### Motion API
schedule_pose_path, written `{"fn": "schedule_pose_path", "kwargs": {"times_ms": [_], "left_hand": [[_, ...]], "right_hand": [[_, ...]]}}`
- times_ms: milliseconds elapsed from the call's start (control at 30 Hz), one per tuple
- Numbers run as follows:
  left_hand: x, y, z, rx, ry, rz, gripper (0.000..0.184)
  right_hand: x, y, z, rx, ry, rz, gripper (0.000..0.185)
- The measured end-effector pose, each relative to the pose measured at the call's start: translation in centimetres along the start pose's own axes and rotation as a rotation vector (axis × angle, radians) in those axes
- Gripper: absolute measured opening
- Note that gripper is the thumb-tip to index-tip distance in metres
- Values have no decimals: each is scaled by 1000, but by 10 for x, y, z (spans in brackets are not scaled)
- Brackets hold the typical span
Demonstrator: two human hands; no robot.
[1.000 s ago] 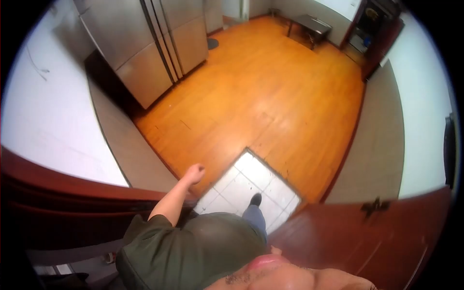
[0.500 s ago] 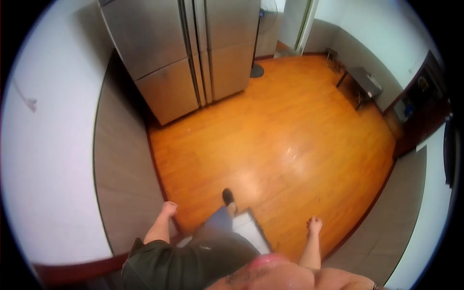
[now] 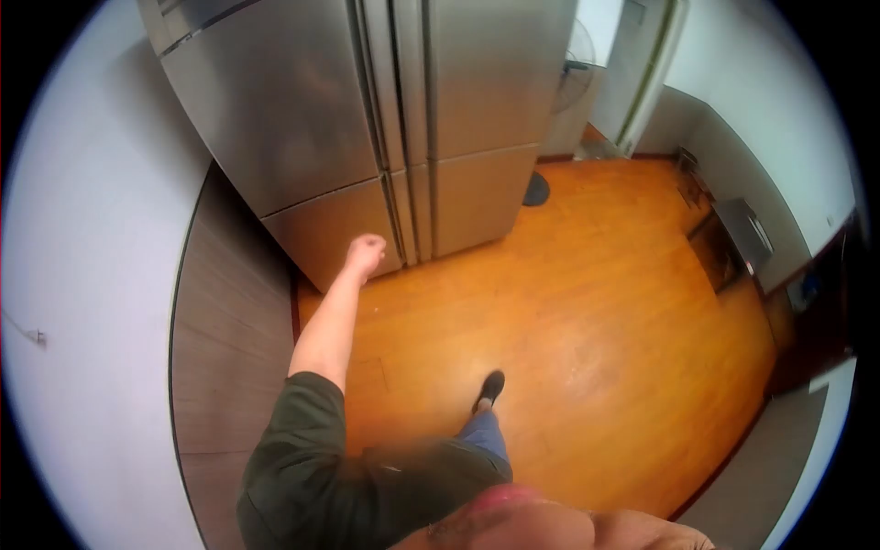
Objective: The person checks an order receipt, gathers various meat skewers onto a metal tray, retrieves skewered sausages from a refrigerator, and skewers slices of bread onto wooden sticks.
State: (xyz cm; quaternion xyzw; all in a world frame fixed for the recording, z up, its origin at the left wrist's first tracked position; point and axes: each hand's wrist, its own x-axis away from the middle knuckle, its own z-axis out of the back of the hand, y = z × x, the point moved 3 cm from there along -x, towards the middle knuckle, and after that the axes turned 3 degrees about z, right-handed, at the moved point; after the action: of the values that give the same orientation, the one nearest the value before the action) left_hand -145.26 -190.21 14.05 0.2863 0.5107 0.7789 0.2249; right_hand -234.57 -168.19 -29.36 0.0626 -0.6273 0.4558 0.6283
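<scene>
While the left hand (image 3: 368, 252) curls closed, nothing visible in it, before one refrigerator (image 3: 321, 137) at upper left, steady footing, keeping that hand clear, seems wisest. I count one shoe (image 3: 493, 388) lower centre, one fan (image 3: 575, 66) upper right, one table (image 3: 744, 234) at right; the right hand is out of view.

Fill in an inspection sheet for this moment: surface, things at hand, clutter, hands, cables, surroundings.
Surface: glossy wooden floor, one dark shoe on it.
Things at hand: steel refrigerator, doors closed; contact with the hand can't be told.
Clutter: small pale item on the dark table.
Hands: left hand before the refrigerator, loosely curled, no object visible; right out of view.
Cables: thin dark line on the wall at picture left, possibly a cable.
Surroundings: fan beyond the refrigerator.
</scene>
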Motion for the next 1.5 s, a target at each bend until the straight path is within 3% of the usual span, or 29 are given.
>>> {"fn": "schedule_pose_path", "kwargs": {"times_ms": [33, 200, 267, 300, 333, 367, 433, 500, 567, 633, 733, 800, 833, 900, 967, 1000, 1033, 1067, 1133, 1200, 1300, 1367, 1433, 1500], "left_hand": [[-14, 32, -1, 7, 21, -26, 18], [-154, 144, -14, -57, 221, -96, 25], [-200, 188, -18, -108, 358, -134, 38], [-220, 209, -19, -158, 435, -155, 47], [-244, 222, -18, -158, 489, -146, 56], [-265, 233, -14, -152, 543, -140, 66], [-310, 243, -6, -179, 628, -192, 77], [-307, 269, -15, -167, 661, -159, 81], [-298, 267, -18, -145, 640, -154, 78], [-293, 264, -16, -198, 706, -160, 72], [-212, 215, -15, -169, 633, -286, 56], [-128, 173, -6, -102, 606, -213, 42], [-80, 174, -2, 33, 649, -299, 35], [2, 54, 38, 307, 501, -272, 33], [88, -23, 69, 347, 713, -360, 72], [123, -26, 80, 513, 823, -357, 89], [149, -10, 82, 468, 958, -377, 86], [155, 30, 85, 702, 1226, -281, 85], [162, 44, 110, 876, 1575, -217, 83], [188, 14, 151, 758, 1737, -297, 78], [206, -11, 198, 970, 1748, -422, 71], [219, -35, 207, 677, 2086, -212, 69], [231, -32, 219, 302, 2260, -131, 71], [188, 72, 203, -944, 2306, -174, 59]], "right_hand": [[-11, 2, -3, -900, 74, -94, 17], [-149, -142, 80, -292, 38, 1206, 24], [-202, -239, 124, 382, -41, 761, 27], [-218, -305, 154, 846, -101, 9, 29], [-204, -377, 172, 382, 92, -71, 26], [-154, -489, 182, -93, 308, -66, 24], [-184, -591, 226, -428, 360, 256, 13], [-171, -710, 237, -350, 503, 399, 18], [-208, -767, 257, -252, 468, 519, 19], [-168, -863, 222, -82, 598, 581, 20], [-213, -935, 160, 114, 427, 742, 21], [-226, -996, 83, 266, 288, 969, 22], [-221, -1029, 38, 336, 217, 1107, 23], [-148, -1107, -47, 387, -68, 1178, 27], [-110, -1157, -115, 503, -217, 1305, 30], [-87, -1179, -144, 525, -264, 1316, 28], [-72, -1197, -172, 550, -309, 1325, 27], [-67, -1209, -201, 600, -301, 1380, 28], [-57, -1219, -251, 677, -348, 1469, 28], [-40, -1221, -296, 814, -485, 1429, 31], [-18, -1229, -352, 1033, -525, 1458, 32], [17, -1255, -373, 901, -576, 1569, 34], [40, -1293, -388, 855, -497, 1745, 36], [70, -1335, -389, 736, -277, 2011, 35]]}}
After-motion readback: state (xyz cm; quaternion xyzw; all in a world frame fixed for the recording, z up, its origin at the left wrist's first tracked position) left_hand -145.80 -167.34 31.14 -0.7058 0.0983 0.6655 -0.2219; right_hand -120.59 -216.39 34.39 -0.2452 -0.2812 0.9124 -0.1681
